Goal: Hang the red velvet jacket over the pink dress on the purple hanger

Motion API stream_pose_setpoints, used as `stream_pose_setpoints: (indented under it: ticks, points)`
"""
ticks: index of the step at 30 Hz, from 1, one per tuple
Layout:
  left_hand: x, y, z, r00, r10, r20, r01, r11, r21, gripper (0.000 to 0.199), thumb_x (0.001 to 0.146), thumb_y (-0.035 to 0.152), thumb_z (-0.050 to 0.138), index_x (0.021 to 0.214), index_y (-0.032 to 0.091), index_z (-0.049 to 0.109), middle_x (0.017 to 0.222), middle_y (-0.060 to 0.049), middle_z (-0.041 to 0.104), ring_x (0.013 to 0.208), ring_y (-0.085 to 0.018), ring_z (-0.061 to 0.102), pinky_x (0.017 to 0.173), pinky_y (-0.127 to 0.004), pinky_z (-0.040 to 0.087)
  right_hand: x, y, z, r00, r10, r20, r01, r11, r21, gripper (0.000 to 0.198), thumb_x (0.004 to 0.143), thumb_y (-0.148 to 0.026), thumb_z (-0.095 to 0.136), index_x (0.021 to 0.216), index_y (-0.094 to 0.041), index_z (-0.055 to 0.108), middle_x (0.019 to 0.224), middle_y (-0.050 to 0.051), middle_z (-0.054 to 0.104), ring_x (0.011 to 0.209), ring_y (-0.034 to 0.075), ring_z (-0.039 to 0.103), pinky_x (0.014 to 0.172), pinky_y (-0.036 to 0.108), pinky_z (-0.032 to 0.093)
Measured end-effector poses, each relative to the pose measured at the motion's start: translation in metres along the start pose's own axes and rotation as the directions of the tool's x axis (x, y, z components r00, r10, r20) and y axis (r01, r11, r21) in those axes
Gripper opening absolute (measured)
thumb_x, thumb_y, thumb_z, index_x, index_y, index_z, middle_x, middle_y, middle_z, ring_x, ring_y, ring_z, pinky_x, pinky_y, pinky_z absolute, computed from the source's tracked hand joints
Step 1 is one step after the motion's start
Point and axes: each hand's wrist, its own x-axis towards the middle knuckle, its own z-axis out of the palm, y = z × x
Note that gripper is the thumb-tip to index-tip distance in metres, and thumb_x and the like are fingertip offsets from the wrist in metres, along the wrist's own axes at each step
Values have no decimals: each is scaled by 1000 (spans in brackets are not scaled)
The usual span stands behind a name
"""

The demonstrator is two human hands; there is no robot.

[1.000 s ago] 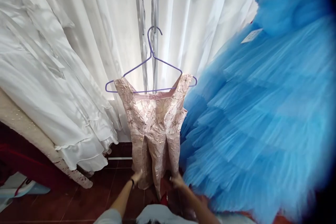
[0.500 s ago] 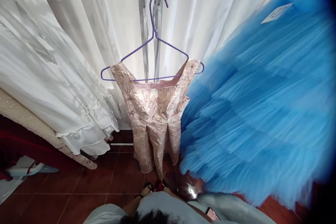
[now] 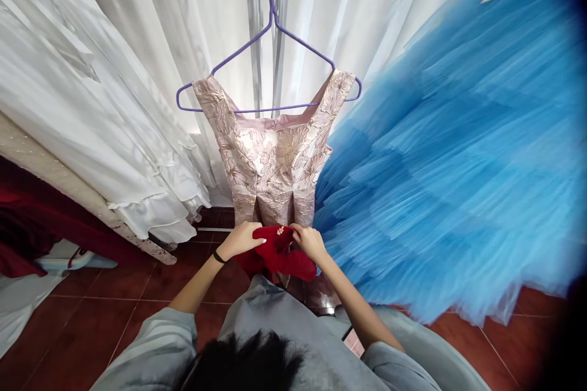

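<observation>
My left hand point(image 3: 241, 239), with a black band at the wrist, is closed on one side of a dark red cloth piece point(image 3: 287, 259). My right hand point(image 3: 310, 242) pinches the other side. A small gold flower-like ornament point(image 3: 280, 230) sits on the upper edge of the cloth between my hands. What kind of item the cloth is cannot be made out. Just beyond it hangs a pink and gold floral dress point(image 3: 279, 159) on a purple hanger point(image 3: 247, 44). My hands and the cloth cover the lower part of that dress.
White garments point(image 3: 114, 116) hang at the left, above a speckled board-like edge point(image 3: 77, 186) and dark red fabric point(image 3: 27, 208). A large blue tulle dress point(image 3: 449, 171) fills the right side. Metal poles point(image 3: 255, 30) stand behind the hanger. Red tiles point(image 3: 92, 317) cover the floor.
Both hands have come up into view, holding the red cloth in front of the floral dress. The view has tilted down slightly, so the hanger and dress appear higher.
</observation>
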Motion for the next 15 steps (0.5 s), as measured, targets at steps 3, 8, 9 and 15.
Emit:
stream_pose_setpoints:
  ticks: [3,8,9,15]
  points:
    - [-15,33,-19,998,62,-11,-63,974,-216,25,81,39,64,74,16,57,75,-3,64,73,-18,58,67,-27,40,-7,-9,-25,995,-49,-92,65,982,175,37,94,-27,38,109,-18,70,95,13,75,85,24,69,78,31,47]
    - [-39,69,-23,844,353,405,-9,763,-646,58,82,69,62,98,13,64,81,-6,66,70,-16,60,65,-26,47,-22,-34,-63,946,36,-323,273,448,851,22,77,-30,46,76,-19,65,75,5,67,66,18,57,65,28,45]
    - [-38,67,-24,770,411,487,16,752,-659,65,82,75,55,99,13,65,77,-7,66,66,-16,60,62,-27,48,-27,-40,-73,951,56,-305,279,274,920,17,75,-32,50,73,-20,62,73,4,65,64,17,55,62,28,44]
    - [4,20,-5,981,175,-84,-193,921,-338,59,77,43,73,128,17,60,120,-15,65,106,-26,61,94,-42,52,-66,-62,-124,948,-141,-285,175,-518,837,40,77,-40,59,55,-21,33,54,-1,39,49,13,32,47,24,32]
